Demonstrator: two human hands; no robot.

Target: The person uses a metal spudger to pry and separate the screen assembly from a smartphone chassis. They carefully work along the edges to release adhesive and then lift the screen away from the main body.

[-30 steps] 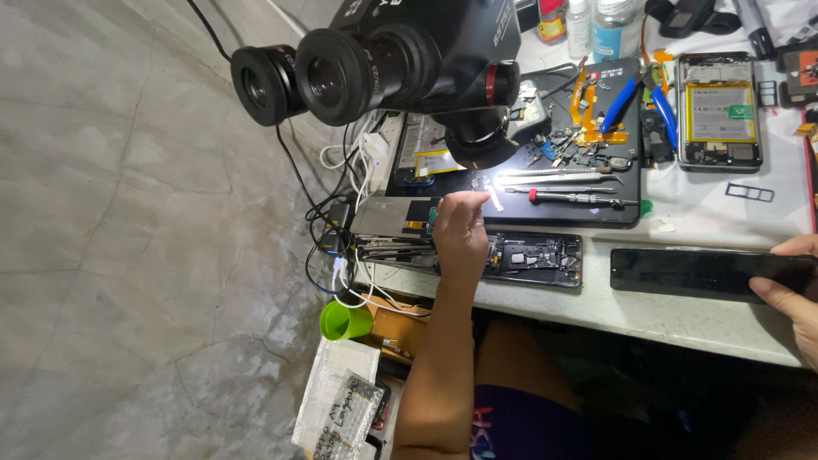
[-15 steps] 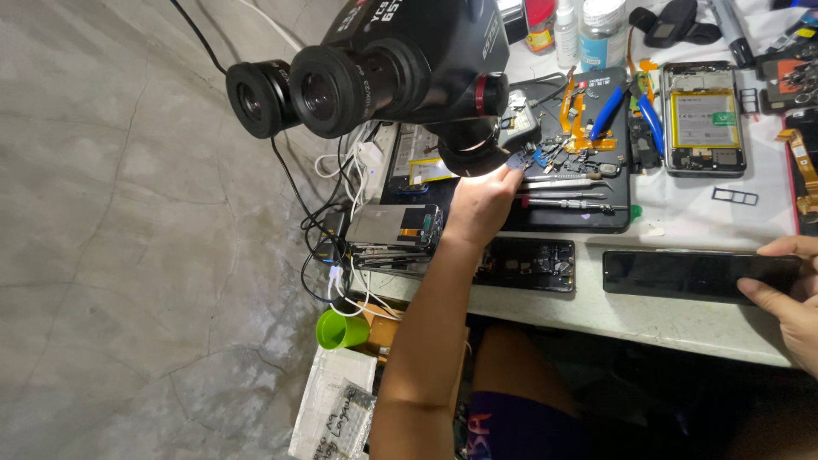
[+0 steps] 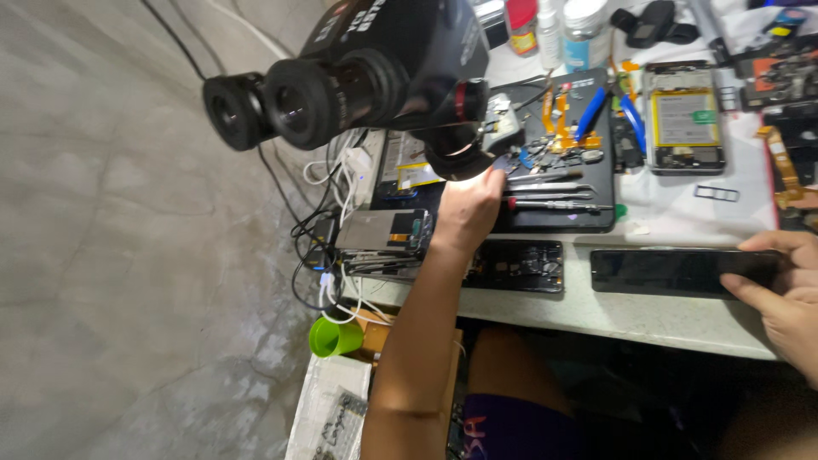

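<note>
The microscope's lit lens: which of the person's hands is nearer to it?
Left. The left hand is directly below the lens; the right hand rests on a dark phone.

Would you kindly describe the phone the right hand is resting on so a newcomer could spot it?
Start at the big black microscope, then follow the white bench's near edge rightward. The dark phone lies flat under the right hand; unlike its opened neighbour, its face is plain glossy black.

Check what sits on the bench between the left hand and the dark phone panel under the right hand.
Head view: an opened phone body lies between the left hand and the dark phone panel that the right hand touches.
</note>
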